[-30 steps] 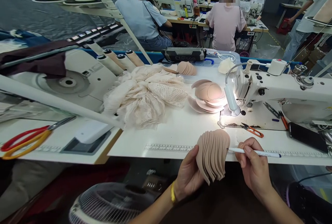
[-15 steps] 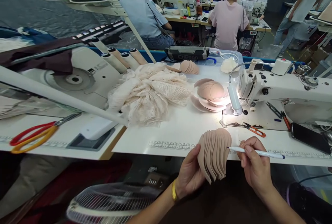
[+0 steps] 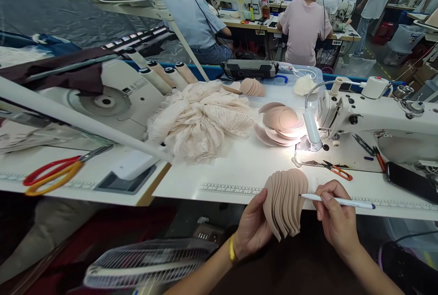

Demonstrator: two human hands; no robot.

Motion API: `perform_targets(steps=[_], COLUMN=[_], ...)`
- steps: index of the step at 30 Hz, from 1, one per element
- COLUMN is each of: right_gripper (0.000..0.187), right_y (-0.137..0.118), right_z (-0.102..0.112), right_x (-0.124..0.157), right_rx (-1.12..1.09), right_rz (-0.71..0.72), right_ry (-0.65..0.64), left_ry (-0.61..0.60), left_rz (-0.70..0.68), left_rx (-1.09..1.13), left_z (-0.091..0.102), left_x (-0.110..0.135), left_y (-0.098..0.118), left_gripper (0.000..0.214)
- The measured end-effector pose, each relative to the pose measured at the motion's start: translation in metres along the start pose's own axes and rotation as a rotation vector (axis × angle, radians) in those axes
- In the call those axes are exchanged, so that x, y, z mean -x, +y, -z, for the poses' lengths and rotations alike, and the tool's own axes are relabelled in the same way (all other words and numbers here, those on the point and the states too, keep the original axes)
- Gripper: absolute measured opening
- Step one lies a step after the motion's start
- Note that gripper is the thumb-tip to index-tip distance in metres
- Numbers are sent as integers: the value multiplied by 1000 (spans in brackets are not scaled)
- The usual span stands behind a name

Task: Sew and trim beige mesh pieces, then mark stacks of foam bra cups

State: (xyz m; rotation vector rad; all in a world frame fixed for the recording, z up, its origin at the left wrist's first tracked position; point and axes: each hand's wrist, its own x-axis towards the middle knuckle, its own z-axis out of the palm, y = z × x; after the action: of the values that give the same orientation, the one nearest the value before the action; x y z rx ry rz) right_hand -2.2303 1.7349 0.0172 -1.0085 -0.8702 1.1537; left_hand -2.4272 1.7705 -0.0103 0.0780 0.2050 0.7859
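Observation:
A fanned stack of beige, rounded fabric pads (image 3: 285,201) is gripped in my left hand (image 3: 255,222), just over the table's front edge. My right hand (image 3: 337,215) is closed around a slim white marker pen (image 3: 352,202). Its tip meets the right side of the stack, though whether it presses on a pad I cannot tell. More beige pads (image 3: 280,121) lie piled under the lamp beside the sewing machine (image 3: 386,108). A smaller group of pads (image 3: 252,87) sits farther back. Cream lace fabric (image 3: 201,121) is heaped to the left.
Orange-handled thread snips (image 3: 337,170) and a black phone (image 3: 409,181) lie at the right. Large scissors (image 3: 65,172) rest on the left table. A white pole (image 3: 85,119) crosses the left side. Below stands a fan (image 3: 147,263). Several people are farther back.
The view has shifted slightly, so the table's things sit a little farther right. Both hands keep their hold, and the pen tip stays at the stack. A standing person at the back has moved left.

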Motion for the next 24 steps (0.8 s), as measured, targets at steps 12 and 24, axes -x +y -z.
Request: perform_targets(steps=[12,24], right_gripper=[20,17], right_y=[-1,-1], right_z=[-2,0], right_x=[2,0], right_rx=[-33,34], right_rz=[44,53], right_ry=[-15,-58], left_ry=[-18,7], left_rz=[-6,-4], left_rx=[6,18], left_z=[0,-1], left_x=[-1,0], left_y=[-4,-5], left_gripper=[33,35])
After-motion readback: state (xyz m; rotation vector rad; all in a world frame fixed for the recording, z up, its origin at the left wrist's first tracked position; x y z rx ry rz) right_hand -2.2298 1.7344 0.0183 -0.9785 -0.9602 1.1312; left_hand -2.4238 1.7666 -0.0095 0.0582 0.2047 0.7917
